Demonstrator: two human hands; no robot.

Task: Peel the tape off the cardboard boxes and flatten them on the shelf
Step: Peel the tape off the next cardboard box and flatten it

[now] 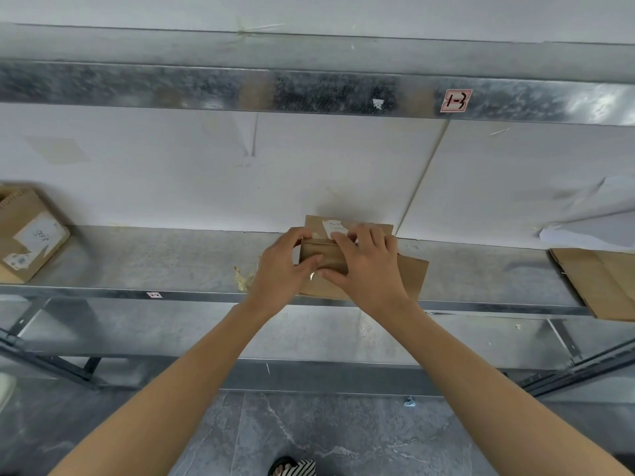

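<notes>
The left hand [281, 267] and right hand [369, 269] hide much of the box [324, 253] and its label [330, 227].

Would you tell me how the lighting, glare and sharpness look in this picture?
Head view: light is soft and even, with a faint shadow on the white back panel behind the cardboard box; glare brightens the upper beam at its right end, and its left looks smeared; the wide lens bows the shelf; the left hand and right hand are sharp.
</notes>
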